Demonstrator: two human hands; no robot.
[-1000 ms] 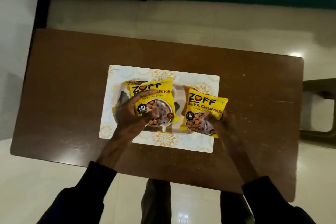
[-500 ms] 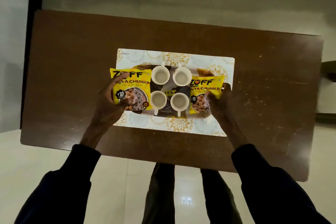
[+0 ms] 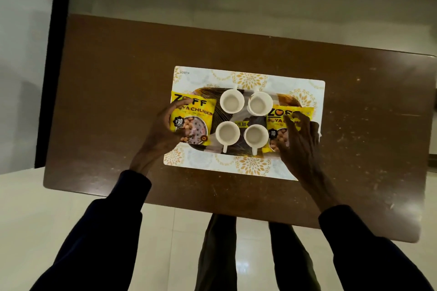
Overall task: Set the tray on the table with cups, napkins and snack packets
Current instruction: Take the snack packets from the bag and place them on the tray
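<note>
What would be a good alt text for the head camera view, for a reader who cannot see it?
Seen from above, a left hand and a right hand each rest on a yellow snack packet at either end of a dark tray holding four white cups. The tray lies on a patterned placemat on a brown table.

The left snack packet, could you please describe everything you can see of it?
The left snack packet is a glossy yellow pouch printed "SOYA CHUNKS", with a 10 price badge and a bowl picture. It lies flat, face up, at the tray's left end beside the cups. The left hand grips its left edge.
</note>
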